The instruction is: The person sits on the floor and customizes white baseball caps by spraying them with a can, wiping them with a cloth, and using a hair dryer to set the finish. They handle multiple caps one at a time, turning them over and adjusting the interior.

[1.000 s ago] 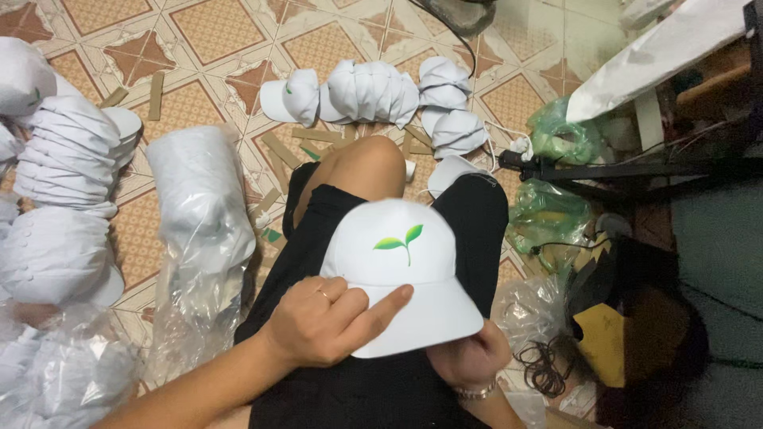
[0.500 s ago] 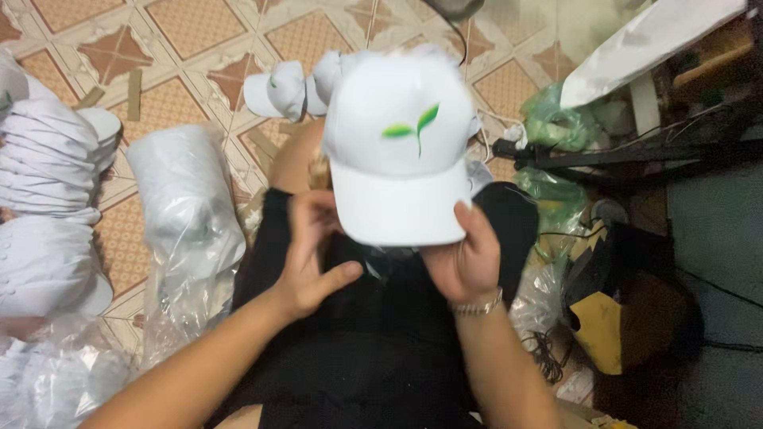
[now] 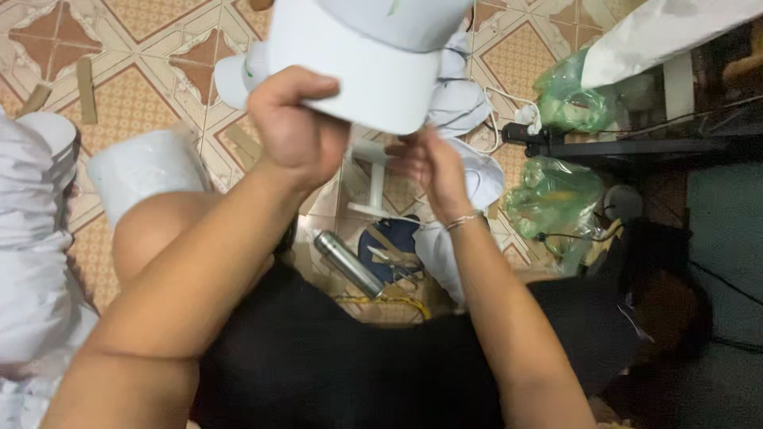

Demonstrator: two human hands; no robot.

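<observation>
Tiled floor (image 3: 151, 56) lies open far left; stacked white caps (image 3: 36, 222) crowd the left, green bags (image 3: 556, 191) block right.

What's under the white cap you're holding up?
Under the white cap, between the knees, lie a silver flask, a dark blue thing and yellow cord. More white caps sit behind it; the brim and both hands hide parts of them.

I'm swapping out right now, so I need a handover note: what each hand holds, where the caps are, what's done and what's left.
Left hand: grips the brim of the white fabric cap, raised high.
Right hand: under the cap, fingers at its underside; hold unclear.
Stacked white caps lie on the tiled floor at left, more past the raised cap.
Done: cap lifted off the lap.
Left: cap is not yet set down with any stack.
</observation>
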